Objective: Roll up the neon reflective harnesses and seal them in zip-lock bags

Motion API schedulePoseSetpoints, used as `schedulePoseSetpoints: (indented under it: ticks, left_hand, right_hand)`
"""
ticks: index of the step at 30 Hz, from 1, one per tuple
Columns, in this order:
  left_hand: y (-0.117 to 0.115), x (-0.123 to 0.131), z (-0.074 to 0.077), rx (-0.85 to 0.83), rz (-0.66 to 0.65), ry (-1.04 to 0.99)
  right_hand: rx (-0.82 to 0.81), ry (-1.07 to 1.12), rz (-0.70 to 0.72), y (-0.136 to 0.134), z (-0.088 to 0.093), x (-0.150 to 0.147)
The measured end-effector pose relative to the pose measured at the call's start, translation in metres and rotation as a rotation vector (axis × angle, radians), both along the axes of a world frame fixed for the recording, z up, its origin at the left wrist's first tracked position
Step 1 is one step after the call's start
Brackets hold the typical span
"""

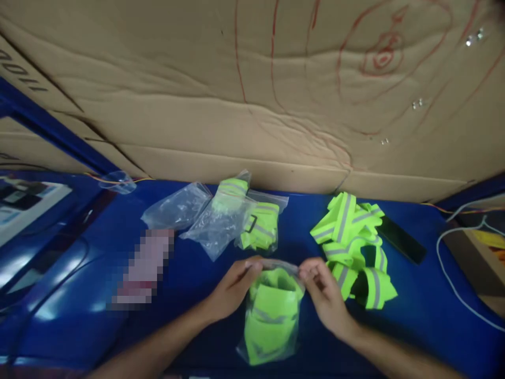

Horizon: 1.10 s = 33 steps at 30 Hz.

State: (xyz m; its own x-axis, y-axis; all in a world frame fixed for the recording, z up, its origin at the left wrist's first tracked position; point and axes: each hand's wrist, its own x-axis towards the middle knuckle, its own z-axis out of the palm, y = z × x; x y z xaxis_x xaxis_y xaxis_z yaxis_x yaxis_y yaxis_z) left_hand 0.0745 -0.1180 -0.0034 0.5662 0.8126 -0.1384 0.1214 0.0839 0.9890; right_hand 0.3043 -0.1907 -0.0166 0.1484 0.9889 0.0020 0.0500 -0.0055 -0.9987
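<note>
A clear plastic bag (239, 350) with a folded neon-yellow reflective strap (276, 302) inside lies at the near middle of the blue table. My left hand (239, 281) pinches the left corner of the bag's top edge. At the opposite corner, my right hand (323, 292) grips the same edge between thumb and fingers. Beyond my hands sits a bagged reflective strap with a black buckle (260, 226). Beside it is another bagged strap (231, 195). To the right of my right hand, loose reflective straps (355, 237) lie in a tangled heap.
An unfilled-looking clear bag (179, 205) lies behind and to the left. A blurred-out pink item (145, 266) is left of my hands. A dark flat object (402, 239) touches the strap heap. Cardboard (197, 121) walls the back. A white cable (445, 268) hangs at right.
</note>
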Motion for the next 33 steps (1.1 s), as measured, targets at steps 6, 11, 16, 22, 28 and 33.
schedulePoseSetpoints:
  ticks: [6,11,16,22,28,33]
  left_hand:
    - [-0.001,-0.002,-0.011,-0.135,0.054,0.014]
    - [0.001,0.0,0.0,-0.151,0.008,-0.013]
    - [0.002,0.0,0.002,-0.094,0.06,0.021]
    - [-0.003,-0.005,-0.004,-0.161,0.044,-0.008]
    - [-0.008,-0.003,-0.003,-0.172,0.114,-0.003]
    - [-0.009,-0.001,-0.001,-0.132,0.154,0.023]
  right_hand:
    - [-0.019,0.058,0.067,-0.007,-0.022,-0.004]
    - [-0.044,0.049,0.094,-0.004,-0.012,0.0]
    - [-0.073,0.073,0.121,-0.004,-0.01,0.0]
    - [-0.049,0.064,0.08,-0.008,-0.01,-0.001]
    - [-0.046,0.034,0.107,-0.008,-0.005,0.001]
    - [-0.036,0.053,0.103,-0.007,-0.003,-0.001]
